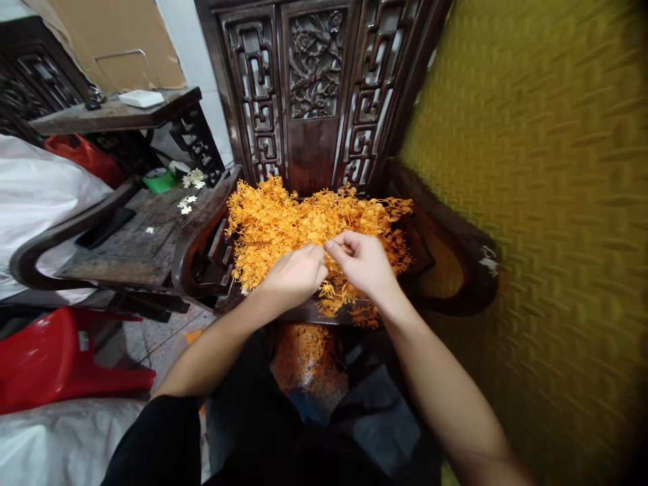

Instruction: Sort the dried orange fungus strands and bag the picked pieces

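**Both hands pinching orange sprigs on the chair seat**

Left hand (295,273) curled nearly closed, fingertips pinched on a bit of the orange plastic flower sprigs (283,223). Right hand (362,262) same deal, thumb and forefinger together on a strand, touching the left. Pile heaped across the carved wooden chair (314,101) seat, spilling over its front edge.

**Warm, even light, soft at the edges**

We see soft indoor light falling from above on the orange heap (314,226), which reads bright and fairly sharp. Right of the heap, the yellow wall (547,202) smears with motion blur. Below the heap the picture sinks into deep shadow. Straight lines bow around the heap, a wide-lens warp.
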The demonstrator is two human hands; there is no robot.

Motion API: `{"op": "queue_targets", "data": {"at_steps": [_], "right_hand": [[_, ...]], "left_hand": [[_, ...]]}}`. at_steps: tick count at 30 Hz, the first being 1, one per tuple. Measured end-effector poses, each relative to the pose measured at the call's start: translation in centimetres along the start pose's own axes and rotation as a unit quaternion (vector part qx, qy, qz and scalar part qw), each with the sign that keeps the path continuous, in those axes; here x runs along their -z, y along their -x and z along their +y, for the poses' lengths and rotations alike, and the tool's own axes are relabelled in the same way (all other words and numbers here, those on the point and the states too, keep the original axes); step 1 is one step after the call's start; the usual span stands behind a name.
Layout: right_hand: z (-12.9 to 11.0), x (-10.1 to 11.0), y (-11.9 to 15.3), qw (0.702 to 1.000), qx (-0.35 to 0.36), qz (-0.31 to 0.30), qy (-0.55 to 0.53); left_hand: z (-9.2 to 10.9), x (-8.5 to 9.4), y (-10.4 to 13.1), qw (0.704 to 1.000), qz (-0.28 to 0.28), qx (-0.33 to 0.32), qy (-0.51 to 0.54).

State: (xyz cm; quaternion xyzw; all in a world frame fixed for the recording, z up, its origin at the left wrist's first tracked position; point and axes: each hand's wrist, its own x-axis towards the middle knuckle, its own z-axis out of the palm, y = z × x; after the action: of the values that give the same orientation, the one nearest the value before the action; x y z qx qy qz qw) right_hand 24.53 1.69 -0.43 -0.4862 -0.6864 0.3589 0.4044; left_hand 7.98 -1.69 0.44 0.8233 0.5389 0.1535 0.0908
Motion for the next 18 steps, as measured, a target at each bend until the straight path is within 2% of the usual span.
{"op": "queue_targets", "data": {"at_steps": [3, 6, 11, 18], "right_hand": [[-0.1, 0.0, 0.0, 1.0, 0.006, 0.015, -0.022], [-0.1, -0.5, -0.1, 0.997, 0.033, 0.063, 0.009], [-0.2, -1.3, -0.6, 0.979, 0.097, 0.137, 0.112], [0.1, -2.3, -0.9, 0.954, 0.125, 0.165, 0.215]], "left_hand": [[-0.1, 0.5, -0.4, 0.996, -0.021, -0.012, 0.088], [-0.1, 0.6, -0.8, 0.986, -0.035, 0.019, 0.163], [-0.2, 0.6, -1.8, 0.975, -0.028, 0.046, 0.215], [-0.8, 0.7, -3.2, 0.967, -0.053, 0.059, 0.242]]}}
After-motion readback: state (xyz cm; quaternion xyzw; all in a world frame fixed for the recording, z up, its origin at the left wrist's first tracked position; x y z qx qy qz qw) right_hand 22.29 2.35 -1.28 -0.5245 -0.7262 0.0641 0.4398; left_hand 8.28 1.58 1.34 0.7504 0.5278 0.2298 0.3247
